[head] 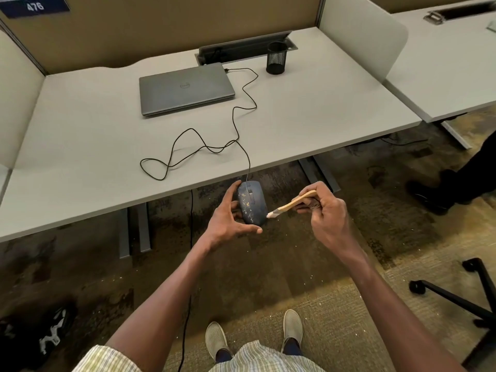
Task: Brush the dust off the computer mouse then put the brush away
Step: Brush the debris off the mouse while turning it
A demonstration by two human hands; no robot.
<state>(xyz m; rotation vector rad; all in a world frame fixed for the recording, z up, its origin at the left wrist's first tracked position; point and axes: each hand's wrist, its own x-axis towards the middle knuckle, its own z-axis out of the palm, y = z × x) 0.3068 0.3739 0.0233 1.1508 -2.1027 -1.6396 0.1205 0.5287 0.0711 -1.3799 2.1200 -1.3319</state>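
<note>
The left hand (228, 218) cradles the mouse (251, 202) in front of the desk (308, 124) edge, fingers curled round its left side and thumb under its near end. Yellowish dust speckles its top. Just right of it, the right hand (326, 210) pinches the brush (291, 204) by its wooden handle, bristles touching the mouse's right near edge. The cable (236, 130) runs away from the hands to the closed laptop (185, 88).

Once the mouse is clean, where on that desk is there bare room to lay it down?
The desk is bare right of the cable, below the mesh cup, and along its left side beside the laptop. The middle front is crowded with cable loops.
</note>
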